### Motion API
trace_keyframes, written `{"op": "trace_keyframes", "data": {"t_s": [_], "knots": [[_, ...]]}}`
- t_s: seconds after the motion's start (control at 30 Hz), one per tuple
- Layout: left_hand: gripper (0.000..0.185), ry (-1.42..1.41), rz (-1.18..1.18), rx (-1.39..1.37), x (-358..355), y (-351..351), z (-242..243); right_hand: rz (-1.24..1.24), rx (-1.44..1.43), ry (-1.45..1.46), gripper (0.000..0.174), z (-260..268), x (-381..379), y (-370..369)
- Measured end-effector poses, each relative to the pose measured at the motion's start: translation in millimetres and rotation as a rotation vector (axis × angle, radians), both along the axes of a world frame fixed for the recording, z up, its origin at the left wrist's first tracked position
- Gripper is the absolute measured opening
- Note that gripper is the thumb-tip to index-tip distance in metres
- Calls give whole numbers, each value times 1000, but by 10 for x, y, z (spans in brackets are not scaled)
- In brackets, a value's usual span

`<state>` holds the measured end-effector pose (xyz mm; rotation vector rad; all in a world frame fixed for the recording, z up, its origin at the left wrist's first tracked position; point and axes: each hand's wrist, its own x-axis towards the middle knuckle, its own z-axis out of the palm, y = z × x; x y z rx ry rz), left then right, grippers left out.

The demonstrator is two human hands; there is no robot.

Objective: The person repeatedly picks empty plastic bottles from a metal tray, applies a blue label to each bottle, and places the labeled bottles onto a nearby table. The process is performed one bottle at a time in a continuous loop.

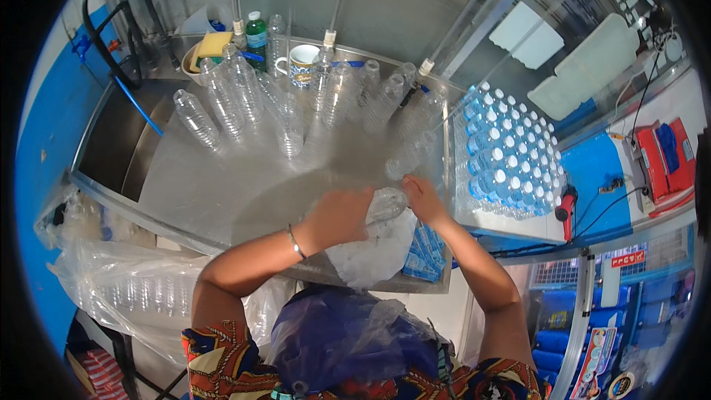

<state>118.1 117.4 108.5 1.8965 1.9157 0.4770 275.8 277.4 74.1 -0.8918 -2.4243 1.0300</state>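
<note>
My left hand (343,212) is wrapped around a clear, empty-looking plastic bottle (387,204) lying on its side, low over the front of a stainless-steel worktop (222,200). At the bottle's right end is my right hand (424,199), fingers bent inward; whether it grips the bottle or something thin is hidden. Beneath the hands a crumpled white cloth or plastic sheet (364,258) drapes over the front edge. Blue printed labels (425,255) lie to its right. Just beyond my right hand, another clear bottle (411,155) stands on the steel.
Several uncapped clear bottles (290,130) stand across the back, around a patterned mug (303,66) and a green bottle (256,39). A sink basin (119,139) is at left. At right are white-capped, blue-labelled bottles (511,161) in rows and a red-handled tool (566,211).
</note>
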Motion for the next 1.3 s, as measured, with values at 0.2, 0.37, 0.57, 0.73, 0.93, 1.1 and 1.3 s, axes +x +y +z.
{"op": "trace_keyframes", "data": {"t_s": [0.2,0.37,0.57,0.73,0.93,1.1,1.3], "knots": [[78,-119,165,380,-105,470,-599,-237,-552,311,27,-286,632,316],[90,-588,388,576,-307,947,-1251,-204,454,-141,20,-848,1243,169],[93,-534,472,646,-275,954,-1479,-346,383,55,10,-1296,1384,90],[87,-303,562,437,-235,690,-1139,-393,323,99,13,-1242,1312,88],[51,-623,175,-39,52,294,-615,-357,187,382,17,-572,820,-179],[35,-1407,174,56,385,373,-755,-294,60,392,17,-237,218,-461],[50,-920,453,247,94,231,-602,-265,-463,323,12,-82,-17,-276]]}}
